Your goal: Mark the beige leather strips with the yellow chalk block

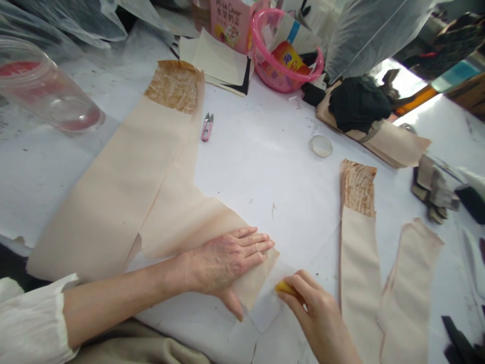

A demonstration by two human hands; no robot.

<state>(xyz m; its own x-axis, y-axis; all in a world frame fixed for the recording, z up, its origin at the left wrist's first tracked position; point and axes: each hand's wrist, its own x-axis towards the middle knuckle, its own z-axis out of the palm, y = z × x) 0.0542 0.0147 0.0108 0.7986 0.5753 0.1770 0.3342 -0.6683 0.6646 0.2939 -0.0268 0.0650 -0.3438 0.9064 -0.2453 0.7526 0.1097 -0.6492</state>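
Note:
My left hand point(231, 258) lies flat, fingers stretched out, on the narrow end of a beige leather-like piece point(189, 217). The tip of that piece pokes out beyond my fingers. Just to the right, my right hand point(314, 308) is closed in a pinch around a small yellow piece point(286, 288); most of it is hidden by the fingers, and its exact kind does not show. It is held low over the white table point(280, 192), apart from the beige tip. Faint straight lines, perhaps a clear sheet's edge, show on the table below the tip.
Larger beige panels point(109, 172) with a brown wrinkled end lie at left. Thread snips point(207, 127), a clear lid point(321, 146), a pink basket point(261, 71) and a clear plastic cup point(64, 101) lie beyond. Narrow beige strips point(359, 263) are at right, near a black cloth bundle point(358, 103).

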